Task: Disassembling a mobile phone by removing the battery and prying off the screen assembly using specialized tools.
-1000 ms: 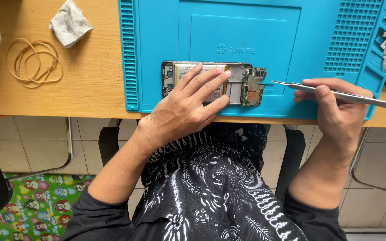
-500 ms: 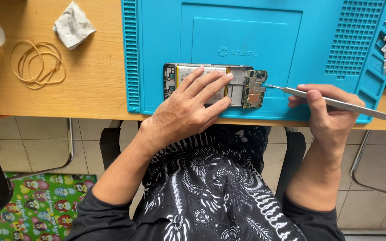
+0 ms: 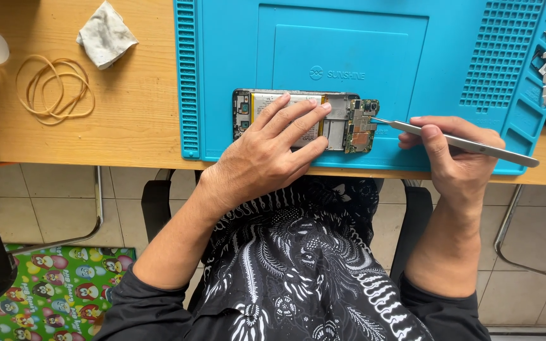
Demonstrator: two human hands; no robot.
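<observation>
The open phone (image 3: 304,120) lies on the blue mat (image 3: 222,76) near the tabletop (image 3: 134,126) edge. The left hand (image 3: 266,158) lies flat on it, fingers spread, hiding much of the battery. The right hand (image 3: 456,155) pinches metal tweezers (image 3: 456,142), their tip touching the phone's circuit board. A crumpled cloth (image 3: 105,35) and rubber bands (image 3: 55,88) sit off to the left.

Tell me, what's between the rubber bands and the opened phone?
In the head view, bare wooden table, then the blue mat's ridged left edge, between the rubber bands and phone.

Looks like a small phone repair workshop. Blue repair mat (image 3: 374,38) on a wooden table (image 3: 127,126), opened phone (image 3: 304,120), screw trays at 2 o'clock.
</observation>
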